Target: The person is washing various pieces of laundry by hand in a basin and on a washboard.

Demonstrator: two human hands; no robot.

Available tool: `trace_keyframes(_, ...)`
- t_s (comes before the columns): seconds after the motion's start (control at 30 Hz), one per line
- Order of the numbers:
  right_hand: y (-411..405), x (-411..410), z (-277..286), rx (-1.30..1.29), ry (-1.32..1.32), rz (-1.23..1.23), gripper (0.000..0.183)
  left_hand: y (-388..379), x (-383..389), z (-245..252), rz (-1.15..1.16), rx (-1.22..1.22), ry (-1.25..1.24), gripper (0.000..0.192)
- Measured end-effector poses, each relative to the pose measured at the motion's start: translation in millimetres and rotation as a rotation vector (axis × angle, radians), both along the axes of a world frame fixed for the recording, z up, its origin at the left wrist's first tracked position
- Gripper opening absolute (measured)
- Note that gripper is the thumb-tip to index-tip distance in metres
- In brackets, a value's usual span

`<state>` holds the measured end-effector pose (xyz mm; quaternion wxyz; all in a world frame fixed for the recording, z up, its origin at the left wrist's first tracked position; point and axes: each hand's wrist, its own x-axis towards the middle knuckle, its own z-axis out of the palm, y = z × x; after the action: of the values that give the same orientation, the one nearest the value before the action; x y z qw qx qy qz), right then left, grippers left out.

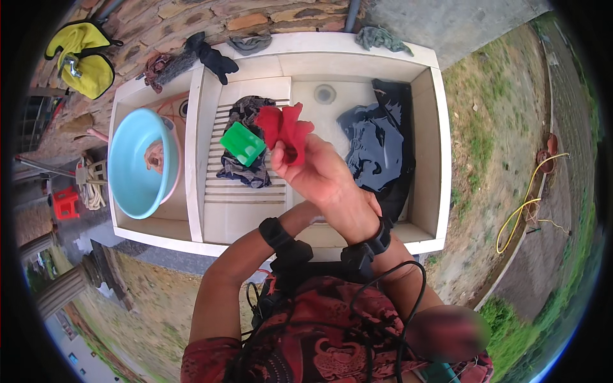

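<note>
My right hand (318, 172) pinches a crumpled red cloth (287, 127) between thumb and fingers, raised over the wash sink. My left hand (374, 203) is mostly hidden behind my right wrist. Only some of its fingers show at the wrist's far side, so its grip is unclear. Left of the red cloth, a green block (243, 143), apparently laundry soap, rests on a dark patterned cloth (251, 107). That cloth lies on the ribbed washboard (220, 196) of the sink. Dark fabric (376, 148) lies wet in the right basin (306, 95), partly under water.
A light blue basin (129, 163) with a pinkish cloth (154, 157) sits in the left compartment. Dark gloves (210, 57) and rags (383, 39) lie along the white rim (321, 43). A yellow cloth (93, 76) hangs by a tap (72, 66). A brick wall (297, 14) rises behind.
</note>
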<state>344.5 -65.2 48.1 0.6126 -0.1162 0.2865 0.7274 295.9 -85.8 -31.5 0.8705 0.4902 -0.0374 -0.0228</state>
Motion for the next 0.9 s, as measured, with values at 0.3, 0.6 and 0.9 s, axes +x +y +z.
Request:
trace_keyframes(0.3,-3,15,11,0.028,-0.146,0.010,0.024,-25,-17,12,0.418,0.147,0.175,0.019)
trace_keyframes(0.6,3,20,-20,0.081,-0.552,0.003,0.025,-29,-19,29,0.092,-0.164,0.467,0.010)
trace_keyframes(0.9,-7,59,-89,-0.062,-1.547,0.256,0.027,-11,-31,-38,0.329,-0.619,0.533,0.019)
